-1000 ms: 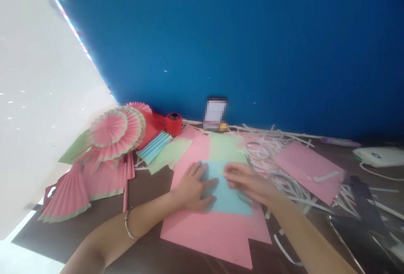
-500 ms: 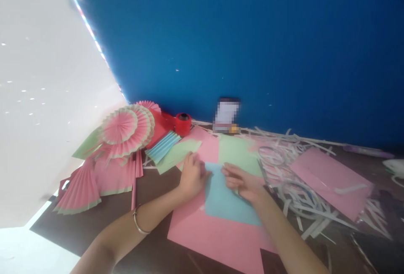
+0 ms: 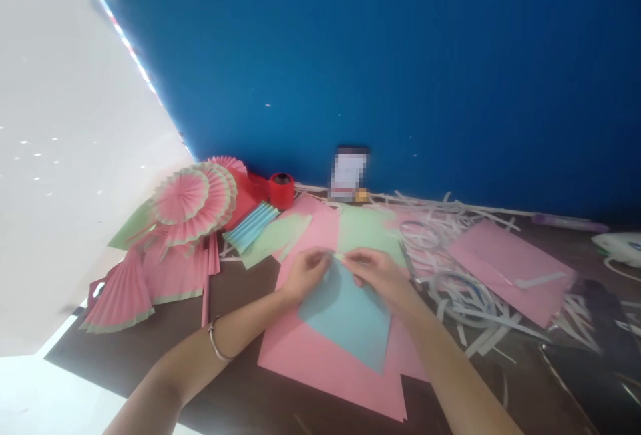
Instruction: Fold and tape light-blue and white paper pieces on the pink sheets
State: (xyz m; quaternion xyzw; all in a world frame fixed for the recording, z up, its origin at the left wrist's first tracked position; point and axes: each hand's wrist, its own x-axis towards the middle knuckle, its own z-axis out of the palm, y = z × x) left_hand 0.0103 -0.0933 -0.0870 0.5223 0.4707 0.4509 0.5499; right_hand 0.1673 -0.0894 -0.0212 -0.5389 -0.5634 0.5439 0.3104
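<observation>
A light blue sheet of paper (image 3: 350, 321) lies turned at an angle over a larger pink sheet (image 3: 320, 365). My left hand (image 3: 305, 276) pinches the blue sheet's far edge between thumb and fingers. Close beside it, my right hand (image 3: 380, 276) pinches the same edge, with the fingertips of both hands nearly meeting. Whether that edge is folded, I cannot tell. Beyond the hands lie a pale green sheet (image 3: 370, 228) and more pink paper (image 3: 310, 221).
Pink and green pleated paper fans (image 3: 183, 198) pile up at left, near a pleated blue strip (image 3: 250, 224) and a red tape roll (image 3: 282, 191). White paper scraps (image 3: 493, 335), a pink packet (image 3: 511, 268) and a purple pen (image 3: 568, 222) lie at right. A blue wall (image 3: 380, 61) rises behind.
The blue sheet has turned from nearly square-on to a slant. My hands have come together at its far edge, and the view has shifted slightly.
</observation>
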